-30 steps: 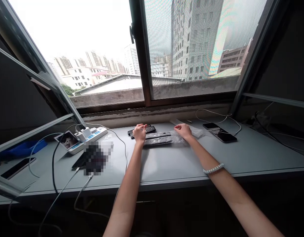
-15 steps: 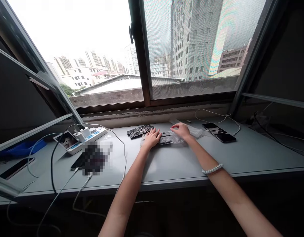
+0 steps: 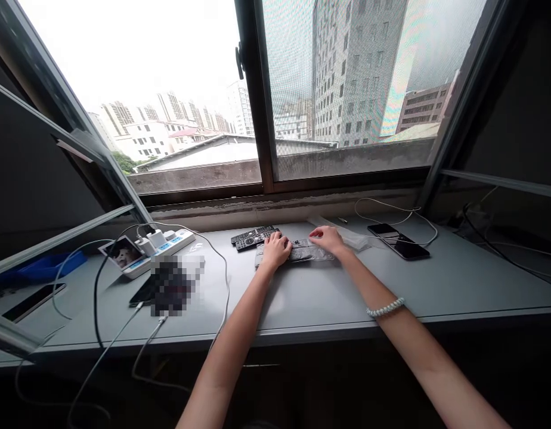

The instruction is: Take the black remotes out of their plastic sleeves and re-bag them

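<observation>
A dark, flat, remote-like item in clear plastic wrapping (image 3: pixel 305 250) lies on the desk. My left hand (image 3: pixel 276 250) is over its left end, fingers bent and pressed against the wrapping. At its right, my right hand (image 3: pixel 328 239) has thumb and forefinger pinched at the upper part of the plastic; the fold between them is too small to make out clearly. Two black remotes (image 3: pixel 251 239) with many buttons lie side by side just behind and left of my left hand. More clear plastic (image 3: pixel 356 240) spreads out beyond my right hand.
Two dark phones (image 3: pixel 407 245) lie at the right, a white cable (image 3: pixel 392 223) looping around them. On the left are a white power strip (image 3: pixel 179 241) with plugs, a photo card (image 3: pixel 122 255), cables and a blue tray (image 3: pixel 47 268). Behind the grey desk (image 3: pixel 302 304) is a window.
The fingers of my left hand have bent and drawn closer together on the wrapping. My right hand stays in nearly the same place. The view has shifted slightly.
</observation>
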The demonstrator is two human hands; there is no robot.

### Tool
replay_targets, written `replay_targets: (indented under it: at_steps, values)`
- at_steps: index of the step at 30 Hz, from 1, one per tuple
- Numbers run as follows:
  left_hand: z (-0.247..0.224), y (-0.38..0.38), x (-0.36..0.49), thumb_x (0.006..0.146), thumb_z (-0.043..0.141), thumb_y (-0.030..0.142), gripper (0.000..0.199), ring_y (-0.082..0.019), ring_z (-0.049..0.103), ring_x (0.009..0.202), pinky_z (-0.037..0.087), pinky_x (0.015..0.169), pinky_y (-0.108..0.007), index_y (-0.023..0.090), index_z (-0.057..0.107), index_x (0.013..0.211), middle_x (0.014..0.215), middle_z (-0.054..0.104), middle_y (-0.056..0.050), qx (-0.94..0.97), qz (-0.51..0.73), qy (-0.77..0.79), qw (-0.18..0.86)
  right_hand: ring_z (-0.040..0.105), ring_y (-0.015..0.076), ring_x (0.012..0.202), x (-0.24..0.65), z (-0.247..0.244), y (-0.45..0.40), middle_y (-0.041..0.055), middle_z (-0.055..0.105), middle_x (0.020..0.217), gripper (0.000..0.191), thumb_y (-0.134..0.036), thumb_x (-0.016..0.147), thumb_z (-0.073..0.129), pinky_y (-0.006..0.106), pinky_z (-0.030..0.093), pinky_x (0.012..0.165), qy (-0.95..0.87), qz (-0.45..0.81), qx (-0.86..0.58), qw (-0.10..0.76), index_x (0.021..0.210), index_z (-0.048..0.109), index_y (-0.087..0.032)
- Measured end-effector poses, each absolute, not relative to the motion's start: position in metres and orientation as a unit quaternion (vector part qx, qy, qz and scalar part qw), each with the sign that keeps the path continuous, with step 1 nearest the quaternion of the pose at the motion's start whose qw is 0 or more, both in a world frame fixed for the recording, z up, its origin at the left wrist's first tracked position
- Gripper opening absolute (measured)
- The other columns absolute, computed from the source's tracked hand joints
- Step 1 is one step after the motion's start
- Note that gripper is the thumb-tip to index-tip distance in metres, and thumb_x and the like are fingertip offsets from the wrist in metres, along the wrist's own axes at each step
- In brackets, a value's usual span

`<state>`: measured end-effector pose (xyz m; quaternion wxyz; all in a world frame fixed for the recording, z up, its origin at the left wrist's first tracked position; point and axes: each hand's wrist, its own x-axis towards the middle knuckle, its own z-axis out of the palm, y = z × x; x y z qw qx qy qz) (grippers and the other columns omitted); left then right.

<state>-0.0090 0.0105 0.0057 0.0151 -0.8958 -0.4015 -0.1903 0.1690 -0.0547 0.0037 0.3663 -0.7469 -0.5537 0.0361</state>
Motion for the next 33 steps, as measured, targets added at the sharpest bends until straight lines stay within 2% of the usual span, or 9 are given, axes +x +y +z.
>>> replay_targets:
  at_steps: [5, 9, 13, 16, 18, 21, 24, 29, 33]
  values:
    - [0.005, 0.013, -0.010, 0.087, 0.037, 0.036, 0.031, -0.025, 0.046, 0.107, 0.033, 0.093, -0.041, 0.020, 0.064, 0.086, 0.105, 0.056, -0.009, -0.887, -0.194, -0.417, 0.027, 0.060, 0.0172, 0.084, 0.171, 0.007, -0.056, 0.0031, 0.068, 0.089, 0.015, -0.029, 0.071, 0.061, 0.025, 0.044, 0.072, -0.506, 0.013, -0.777, 0.374, 0.080, 0.071, -0.022]
    - [0.006, 0.015, -0.011, 0.087, 0.040, 0.034, 0.028, -0.025, 0.047, 0.108, 0.033, 0.094, -0.040, 0.021, 0.064, 0.086, 0.107, 0.056, -0.008, -0.885, -0.200, -0.420, 0.010, 0.058, 0.0195, 0.091, 0.177, 0.005, -0.056, 0.0061, 0.065, 0.098, 0.020, -0.025, 0.072, 0.058, 0.027, 0.043, 0.077, -0.455, 0.008, -0.802, 0.386, 0.086, 0.071, -0.022]
    - [0.010, 0.007, -0.009, 0.088, 0.038, 0.034, 0.030, -0.022, 0.045, 0.114, 0.030, 0.098, -0.037, 0.024, 0.061, 0.105, 0.119, 0.053, -0.006, -0.902, -0.220, -0.371, -0.015, 0.056, 0.0215, 0.097, 0.182, 0.002, -0.054, 0.0080, 0.062, 0.106, 0.023, -0.022, 0.071, 0.057, 0.030, 0.042, 0.081, -0.432, 0.004, -0.818, 0.380, 0.090, 0.071, -0.023]
    - [0.011, -0.002, -0.006, 0.090, 0.036, 0.041, 0.039, -0.019, 0.041, 0.120, 0.028, 0.101, -0.034, 0.030, 0.049, 0.125, 0.129, 0.048, -0.002, -0.932, -0.209, -0.291, -0.050, 0.057, 0.0207, 0.096, 0.183, 0.000, -0.053, 0.0070, 0.064, 0.099, 0.024, -0.023, 0.071, 0.057, 0.029, 0.043, 0.080, -0.442, 0.004, -0.810, 0.385, 0.091, 0.071, -0.022]
    - [0.011, -0.006, -0.004, 0.089, 0.036, 0.046, 0.044, -0.019, 0.039, 0.122, 0.026, 0.102, -0.034, 0.032, 0.043, 0.130, 0.133, 0.046, -0.001, -0.946, -0.192, -0.254, -0.063, 0.057, 0.0200, 0.094, 0.183, 0.000, -0.052, 0.0065, 0.065, 0.097, 0.024, -0.023, 0.072, 0.056, 0.028, 0.043, 0.079, -0.449, 0.006, -0.807, 0.384, 0.091, 0.071, -0.022]
    - [0.009, -0.008, -0.003, 0.084, 0.040, 0.057, 0.052, -0.022, 0.038, 0.123, 0.025, 0.103, -0.036, 0.032, 0.045, 0.129, 0.135, 0.043, -0.004, -0.952, -0.171, -0.245, -0.067, 0.056, 0.0200, 0.097, 0.182, 0.001, -0.053, 0.0067, 0.063, 0.101, 0.025, -0.023, 0.074, 0.053, 0.028, 0.042, 0.081, -0.449, 0.007, -0.812, 0.373, 0.093, 0.070, -0.022]
    - [0.010, -0.009, -0.004, 0.079, 0.045, 0.062, 0.055, -0.023, 0.042, 0.120, 0.025, 0.103, -0.037, 0.030, 0.051, 0.123, 0.132, 0.045, -0.006, -0.952, -0.164, -0.248, -0.069, 0.051, 0.0237, 0.105, 0.182, 0.002, -0.054, 0.0101, 0.058, 0.110, 0.028, -0.021, 0.077, 0.051, 0.034, 0.039, 0.086, -0.441, -0.007, -0.832, 0.336, 0.099, 0.067, -0.022]
    - [0.015, -0.013, -0.005, 0.080, 0.046, 0.060, 0.051, -0.022, 0.046, 0.116, 0.026, 0.102, -0.034, 0.031, 0.053, 0.121, 0.127, 0.049, -0.003, -0.951, -0.169, -0.248, -0.076, 0.045, 0.0282, 0.111, 0.188, -0.001, -0.053, 0.0140, 0.054, 0.116, 0.032, -0.016, 0.078, 0.050, 0.040, 0.034, 0.089, -0.428, -0.032, -0.861, 0.273, 0.106, 0.064, -0.021]
    - [0.019, 0.001, -0.008, 0.088, 0.039, 0.049, 0.041, -0.020, 0.044, 0.118, 0.026, 0.102, -0.034, 0.029, 0.052, 0.121, 0.126, 0.052, -0.002, -0.912, -0.259, -0.313, -0.051, 0.049, 0.0269, 0.105, 0.196, -0.003, -0.052, 0.0116, 0.060, 0.107, 0.035, -0.013, 0.075, 0.054, 0.039, 0.035, 0.087, -0.428, -0.030, -0.868, 0.251, 0.108, 0.063, -0.022]
